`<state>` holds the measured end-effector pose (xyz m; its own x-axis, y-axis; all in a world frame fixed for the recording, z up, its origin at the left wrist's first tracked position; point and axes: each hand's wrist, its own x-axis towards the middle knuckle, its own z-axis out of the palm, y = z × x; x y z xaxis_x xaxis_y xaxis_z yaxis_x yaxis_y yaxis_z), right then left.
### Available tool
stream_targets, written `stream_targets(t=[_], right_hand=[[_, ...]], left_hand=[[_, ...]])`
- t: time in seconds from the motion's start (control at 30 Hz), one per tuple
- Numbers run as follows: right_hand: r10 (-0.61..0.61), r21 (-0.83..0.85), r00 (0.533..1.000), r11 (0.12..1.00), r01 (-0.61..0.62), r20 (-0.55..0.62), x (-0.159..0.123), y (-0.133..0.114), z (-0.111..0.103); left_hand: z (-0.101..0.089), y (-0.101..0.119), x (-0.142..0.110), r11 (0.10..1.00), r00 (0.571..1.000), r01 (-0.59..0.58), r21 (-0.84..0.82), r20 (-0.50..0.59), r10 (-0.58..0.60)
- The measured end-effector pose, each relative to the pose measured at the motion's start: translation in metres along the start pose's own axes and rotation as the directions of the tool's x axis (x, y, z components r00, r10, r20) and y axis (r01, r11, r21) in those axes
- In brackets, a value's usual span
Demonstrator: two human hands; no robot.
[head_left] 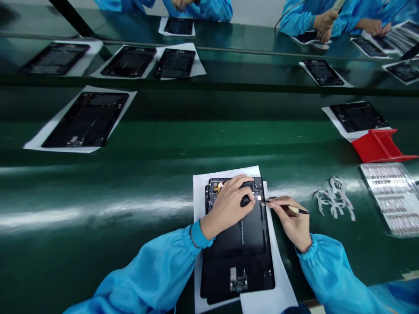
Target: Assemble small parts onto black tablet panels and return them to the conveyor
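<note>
An opened black tablet (238,244) lies on a white sheet (199,192) right in front of me on the green belt. My left hand (229,205) rests on its upper part, fingers curled and pressing near the top right corner. My right hand (293,220) pinches thin tweezers (281,205) whose tip touches a small bright part (259,198) at the tablet's top right edge.
Several more open tablets on white sheets lie on the belts, one at the left (87,118) and one at the right (358,117). A red tray (379,146), peeled white strips (334,201) and a sheet of small parts (391,196) sit to my right. Other people in blue sleeves (307,17) work across the line.
</note>
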<state>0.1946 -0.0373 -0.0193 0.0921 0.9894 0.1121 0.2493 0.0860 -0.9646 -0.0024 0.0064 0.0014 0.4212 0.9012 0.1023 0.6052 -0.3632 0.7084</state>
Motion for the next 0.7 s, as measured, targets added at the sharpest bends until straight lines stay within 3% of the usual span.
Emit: stream_targets(t=[0.23,0.4,0.53,0.7], right_hand=[[-0.082,0.054,0.983,0.994,0.091,-0.164,0.002,-0.002,-0.004],[-0.041,0.101,0.988,0.993,0.056,-0.149,-0.001,-0.011,-0.005],[-0.008,-0.121,1.000,0.993,0.011,0.025,-0.005,-0.031,0.007],[-0.032,-0.330,0.969,0.937,0.116,0.247,-0.006,-0.045,0.022]], left_hand=[[-0.016,-0.004,-0.011,0.995,0.997,-0.060,0.083,-0.046,0.063],[-0.026,-0.020,-0.032,0.989,0.999,0.017,0.150,-0.046,-0.011],[-0.022,-0.023,-0.033,0.991,0.997,0.073,0.109,-0.023,-0.071],[-0.020,-0.017,-0.026,0.993,0.996,0.083,0.085,-0.019,-0.082]])
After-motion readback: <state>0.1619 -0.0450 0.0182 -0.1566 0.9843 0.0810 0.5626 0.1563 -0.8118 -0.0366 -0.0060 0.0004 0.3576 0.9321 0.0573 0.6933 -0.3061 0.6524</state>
